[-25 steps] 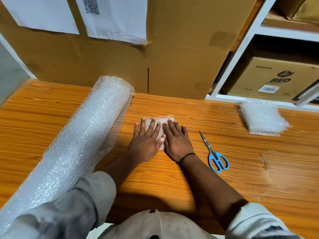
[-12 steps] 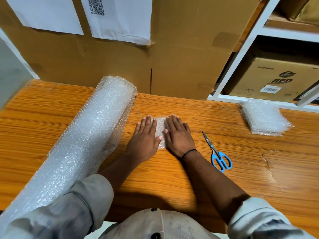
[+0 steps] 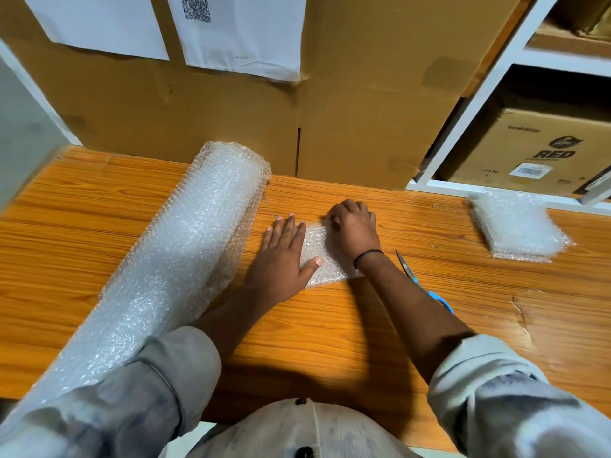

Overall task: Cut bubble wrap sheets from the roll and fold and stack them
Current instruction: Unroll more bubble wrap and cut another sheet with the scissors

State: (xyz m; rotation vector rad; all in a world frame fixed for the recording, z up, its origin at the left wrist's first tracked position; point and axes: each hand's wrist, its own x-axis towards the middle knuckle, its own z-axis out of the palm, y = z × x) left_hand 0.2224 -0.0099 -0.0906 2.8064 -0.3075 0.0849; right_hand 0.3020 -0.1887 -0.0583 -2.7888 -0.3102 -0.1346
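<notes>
nearest the camera are the two pale sleeves, left sleeve [image 3: 158, 375] and right sleeve [image 3: 489, 385], with both bare forearms reaching out over the orange wood-grain table [image 3: 314, 342].

the big roll of bubble wrap [image 3: 185, 259] lies on the left side of the table, running diagonally from the near left corner toward the far middle. the left sleeve crosses over its near end.

just right of the roll, about mid-table, is the small folded sheet [image 3: 319, 246] of bubble wrap, flat on the wood. the left hand [image 3: 281, 256] lies on its left part, palm down, fingers [image 3: 290, 228] straight and spread, thumb out across the sheet. the right hand [image 3: 353, 229] is on the far right part of it, with its fingers [image 3: 344, 209] curled down over the far edge, gripping the wrap there. there's a thin black band [image 3: 367, 256] on that wrist.

the scissors [image 3: 406, 267] lie on the table just right of the right forearm, which covers part of them. the blade points far and a bit of blue handle pokes out nearer.

further out on the right sits a stack of folded sheets [image 3: 519, 229], well apart from the hands, near the table's far edge.

behind the table are big cardboard boxes [image 3: 363, 110] with white papers [image 3: 244, 34] stuck on, one with a qr code. far right is a white shelf [image 3: 463, 133] holding a brown box [image 3: 545, 150] printed "red".
</notes>
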